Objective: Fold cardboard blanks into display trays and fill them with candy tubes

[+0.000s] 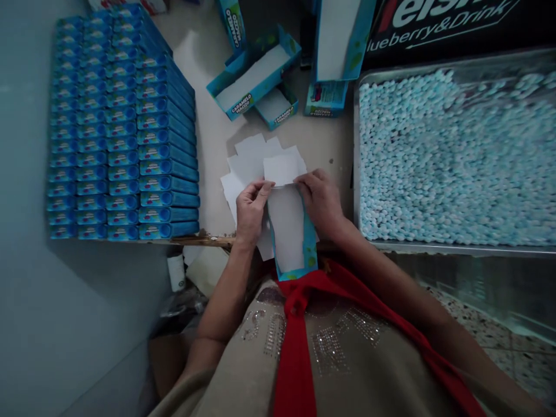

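Note:
A blue cardboard box (286,229) with a white inside lies lengthwise in front of me, its near end against my body. At the left corner of its far end, my left hand (251,209) pinches the cardboard edge between thumb and fingers. My right hand (322,200) pinches the opposite corner, its fingers curled. A white flap (284,168) stretches out beyond both hands. Beneath the box, flat white cardboard pieces (245,159) are fanned out on the table and reach past its front edge.
Blue packs (125,133) form a tall stack at the left. Open blue boxes (256,75) lie at the back, with another tall box (339,40) beside them. A metal tray (357,174) of pale blue candies (452,168) stands at the right. The table's worn front edge (208,240) faces me.

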### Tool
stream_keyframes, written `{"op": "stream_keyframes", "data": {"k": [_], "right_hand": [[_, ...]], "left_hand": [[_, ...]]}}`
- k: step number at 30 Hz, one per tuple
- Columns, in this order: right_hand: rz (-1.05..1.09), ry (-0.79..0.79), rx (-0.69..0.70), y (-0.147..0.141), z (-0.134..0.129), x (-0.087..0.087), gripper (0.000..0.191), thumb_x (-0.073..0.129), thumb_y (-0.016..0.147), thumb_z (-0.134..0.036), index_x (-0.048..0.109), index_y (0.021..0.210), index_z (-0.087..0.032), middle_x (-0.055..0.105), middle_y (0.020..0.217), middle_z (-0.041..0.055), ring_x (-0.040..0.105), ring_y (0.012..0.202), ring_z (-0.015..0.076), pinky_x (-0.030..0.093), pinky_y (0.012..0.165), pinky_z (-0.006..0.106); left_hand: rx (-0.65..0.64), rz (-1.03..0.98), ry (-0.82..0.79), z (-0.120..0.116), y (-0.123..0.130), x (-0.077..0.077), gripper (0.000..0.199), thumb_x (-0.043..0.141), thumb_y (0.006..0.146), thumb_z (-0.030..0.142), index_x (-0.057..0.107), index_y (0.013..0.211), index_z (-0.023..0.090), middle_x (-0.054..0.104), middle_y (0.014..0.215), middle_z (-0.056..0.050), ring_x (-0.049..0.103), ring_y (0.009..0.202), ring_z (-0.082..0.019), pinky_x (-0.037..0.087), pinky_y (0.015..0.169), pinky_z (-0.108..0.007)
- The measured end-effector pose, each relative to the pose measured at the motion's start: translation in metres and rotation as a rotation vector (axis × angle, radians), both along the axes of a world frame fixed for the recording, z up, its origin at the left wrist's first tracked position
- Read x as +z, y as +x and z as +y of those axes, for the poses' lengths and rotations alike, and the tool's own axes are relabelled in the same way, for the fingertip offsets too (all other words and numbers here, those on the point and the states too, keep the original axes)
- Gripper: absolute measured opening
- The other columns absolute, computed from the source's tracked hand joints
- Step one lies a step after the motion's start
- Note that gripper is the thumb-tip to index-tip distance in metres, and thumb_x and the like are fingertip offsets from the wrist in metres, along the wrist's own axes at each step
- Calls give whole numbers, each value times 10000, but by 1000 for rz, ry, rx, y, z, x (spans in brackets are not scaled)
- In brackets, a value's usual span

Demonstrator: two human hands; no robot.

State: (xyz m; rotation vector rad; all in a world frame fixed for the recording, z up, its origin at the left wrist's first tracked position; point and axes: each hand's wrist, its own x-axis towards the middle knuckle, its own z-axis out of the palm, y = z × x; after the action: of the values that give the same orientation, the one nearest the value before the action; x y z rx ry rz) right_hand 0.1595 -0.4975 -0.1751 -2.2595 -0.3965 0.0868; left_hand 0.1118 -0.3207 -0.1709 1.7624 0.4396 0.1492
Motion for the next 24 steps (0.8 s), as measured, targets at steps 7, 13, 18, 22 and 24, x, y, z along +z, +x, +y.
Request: {"op": "stream_keyframes", "data": {"k": [7,13,18,22,24], "right_hand": [[168,98,42,11,-11,6,372,505,1025,-339,611,1354,-200,753,1048,84,695,960,242,520,858,366],[197,10,301,45,-10,28,377,542,1051,-415,824,1124,-177,786,1128,106,708,1039,238,524,911,347],[83,-500,609,73,17,48,308,727,937,-370,851,1163,-201,819,1129,98,734,1038,285,476,854,340],[-74,-777,774,73,39,63,273,640,984,-278,827,1141,-155,803,1150,165,740,1046,315,451,810,351],[-93,-816,823,69,48,65,287,579,1019,-244,804,1171,-149,798,1144,178,744,1039,306,446,790,346]], "left_hand": [[-124,-90,216,16,0,12,165,718,1001,415,758,1086,279,786,1096,-59,735,1122,-216,593,1032,-378],[-351,32,193,47,14,26,239,768,931,433,816,878,205,828,968,-85,754,885,-216,622,844,-348],[-487,186,501,48,33,31,281,857,807,282,822,1070,189,822,1040,-79,753,952,-239,598,854,-340],[-541,267,942,35,40,37,125,790,871,285,828,962,208,809,1042,-107,756,996,-300,548,826,-381],[-554,312,1042,29,40,39,119,726,896,268,820,936,207,807,1020,-115,762,988,-316,514,764,-383]]}}
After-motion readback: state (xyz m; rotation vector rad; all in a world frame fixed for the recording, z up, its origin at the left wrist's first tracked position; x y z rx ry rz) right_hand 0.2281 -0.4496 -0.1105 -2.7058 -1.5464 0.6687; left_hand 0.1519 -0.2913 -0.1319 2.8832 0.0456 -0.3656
